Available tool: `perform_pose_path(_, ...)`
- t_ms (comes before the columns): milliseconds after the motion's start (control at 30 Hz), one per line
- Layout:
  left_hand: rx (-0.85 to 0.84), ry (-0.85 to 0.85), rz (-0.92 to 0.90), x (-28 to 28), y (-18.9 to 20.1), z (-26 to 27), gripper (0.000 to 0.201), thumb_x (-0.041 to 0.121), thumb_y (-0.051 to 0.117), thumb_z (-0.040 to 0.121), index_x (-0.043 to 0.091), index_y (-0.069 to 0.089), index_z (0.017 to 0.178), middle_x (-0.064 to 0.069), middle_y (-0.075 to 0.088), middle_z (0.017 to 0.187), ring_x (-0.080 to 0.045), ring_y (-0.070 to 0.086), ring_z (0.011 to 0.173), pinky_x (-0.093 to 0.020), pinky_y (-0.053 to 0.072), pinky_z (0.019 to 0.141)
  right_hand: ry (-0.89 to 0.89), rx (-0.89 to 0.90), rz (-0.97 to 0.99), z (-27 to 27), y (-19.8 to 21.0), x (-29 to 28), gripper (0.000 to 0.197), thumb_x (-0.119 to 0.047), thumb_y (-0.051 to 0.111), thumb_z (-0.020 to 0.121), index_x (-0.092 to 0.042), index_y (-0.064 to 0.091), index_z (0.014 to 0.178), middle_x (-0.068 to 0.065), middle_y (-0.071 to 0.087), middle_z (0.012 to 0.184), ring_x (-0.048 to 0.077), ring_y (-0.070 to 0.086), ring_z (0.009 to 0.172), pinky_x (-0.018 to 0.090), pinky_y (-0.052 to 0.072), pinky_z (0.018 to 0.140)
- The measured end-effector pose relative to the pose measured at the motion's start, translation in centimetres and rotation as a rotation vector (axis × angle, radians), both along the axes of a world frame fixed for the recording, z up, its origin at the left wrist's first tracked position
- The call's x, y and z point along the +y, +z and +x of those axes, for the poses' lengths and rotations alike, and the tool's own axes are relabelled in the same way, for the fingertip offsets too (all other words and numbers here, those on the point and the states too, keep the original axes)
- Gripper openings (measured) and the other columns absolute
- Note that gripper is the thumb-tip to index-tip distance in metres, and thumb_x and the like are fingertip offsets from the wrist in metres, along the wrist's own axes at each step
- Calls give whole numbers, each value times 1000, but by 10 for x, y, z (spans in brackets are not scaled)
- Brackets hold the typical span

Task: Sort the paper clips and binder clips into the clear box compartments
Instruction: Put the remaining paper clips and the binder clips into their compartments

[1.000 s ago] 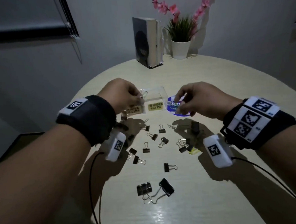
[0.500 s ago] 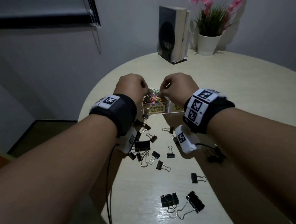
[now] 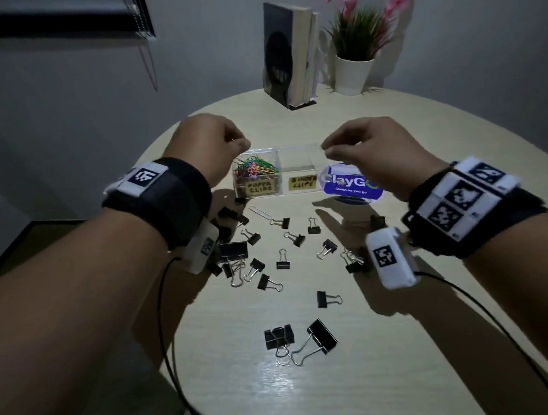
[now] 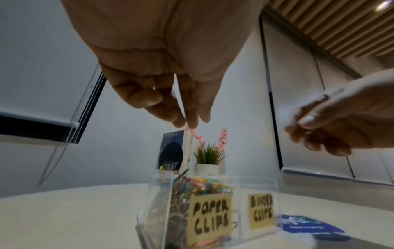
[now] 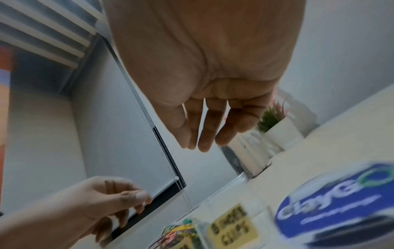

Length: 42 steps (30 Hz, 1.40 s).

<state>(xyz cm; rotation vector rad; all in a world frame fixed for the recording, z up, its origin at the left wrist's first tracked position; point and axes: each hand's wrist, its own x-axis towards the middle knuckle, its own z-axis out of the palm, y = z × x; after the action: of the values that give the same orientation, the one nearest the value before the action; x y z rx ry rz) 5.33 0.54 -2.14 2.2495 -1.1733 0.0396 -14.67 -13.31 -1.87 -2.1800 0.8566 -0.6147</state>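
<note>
The clear two-compartment box (image 3: pixel 281 187) stands mid-table. Its left part, labelled PAPER CLIPS, holds a heap of coloured paper clips (image 3: pixel 256 171) (image 4: pixel 200 184). The right part, labelled BINDER CLIPS (image 3: pixel 301 182), looks empty. My left hand (image 3: pixel 241 144) (image 4: pixel 187 123) hovers over the box's left end, its fingertips drawn loosely together with nothing seen in them. Above the right end my right hand (image 3: pixel 326 149) (image 5: pixel 198 144) hangs with relaxed fingers, holding nothing. Several black binder clips (image 3: pixel 282 261) lie scattered in front of the box, with one silver paper clip (image 3: pixel 260 212) among them.
Two large binder clips (image 3: pixel 322 336) lie nearest me. A blue ClayGo sticker (image 3: pixel 350 186) sits right of the box. A book stand (image 3: pixel 289 52) and a potted plant (image 3: pixel 353 61) are at the back. The round table's edge (image 3: pixel 166 143) curves close on the left.
Half a second ago both hands met over the paper clip compartment with clips. Now they have lifted and parted; the right hand has moved right, and the coloured clips lie in the box.
</note>
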Motion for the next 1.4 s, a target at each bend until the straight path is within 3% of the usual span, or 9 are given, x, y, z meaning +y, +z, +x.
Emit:
perform_pose_path(100,7,-49,56,12,7,-20,21,40,67,87,22,75,93,4,72,92,-14,62,86,-29,45,75,-39,85,4,-61,8,6,4,-16,71,83,-18,74,82,-5,69,69,-4,53,51,16,39,55)
perform_pose_path(233,-32,-179,265,12,8,-64,12,35,69,85,25,76,88,5,71,84,-16,63,80,-26,44,67,-16,423,-11,-115,-1,17,5,-19,73,78,-18,74,73,0,73,73,19,66,72,31,50,68)
perform_pose_path(367,-145,-395,438,-8,5,-121,17,35,65,88,27,76,99,4,72,97,-20,65,94,-29,49,76,58,629,-81,-128,-27,21,6,-27,73,76,-21,74,78,-7,72,74,9,65,74,23,46,65)
perform_pose_path(467,-194,-522,510,-24,-7,-162,21,34,63,89,28,75,105,2,72,102,-22,64,95,-28,43,72,61,591,-175,-127,-41,22,8,-33,68,84,-29,72,90,-12,67,76,1,58,71,13,38,59)
perform_pose_path(600,-201,-576,670,-31,-26,-188,27,33,65,87,29,72,113,1,68,109,-24,62,100,-29,46,76,99,639,-218,-124,-50,14,20,-27,64,87,-32,72,105,-7,70,92,11,58,84,21,36,71)
perform_pose_path(733,-190,-545,675,-21,-26,-175,26,30,67,88,32,72,113,4,66,113,-21,60,104,-27,37,70,98,674,-141,-128,-49,8,23,-19,70,80,-28,74,100,-9,70,94,10,58,87,21,39,73)
perform_pose_path(1000,-217,-451,604,-25,-32,-172,23,36,59,91,28,69,111,1,66,108,-23,60,101,-31,41,71,74,536,-188,-116,-48,-3,9,-25,72,81,-26,72,90,-9,70,90,12,61,86,24,43,71)
perform_pose_path(1200,-297,-369,689,-40,-44,-179,22,30,55,93,20,67,108,-2,58,89,-23,51,80,-33,41,65,195,607,-181,-109,-42,-3,23,-13,69,81,-30,76,93,-5,72,95,14,64,90,30,52,85)
perform_pose_path(1400,-313,-396,700,-33,-39,-176,23,22,54,94,17,67,113,-6,66,103,-24,52,82,-31,39,66,180,706,-264,-107,-45,-5,11,-21,62,85,-20,72,87,0,59,93,22,61,88,34,52,80)
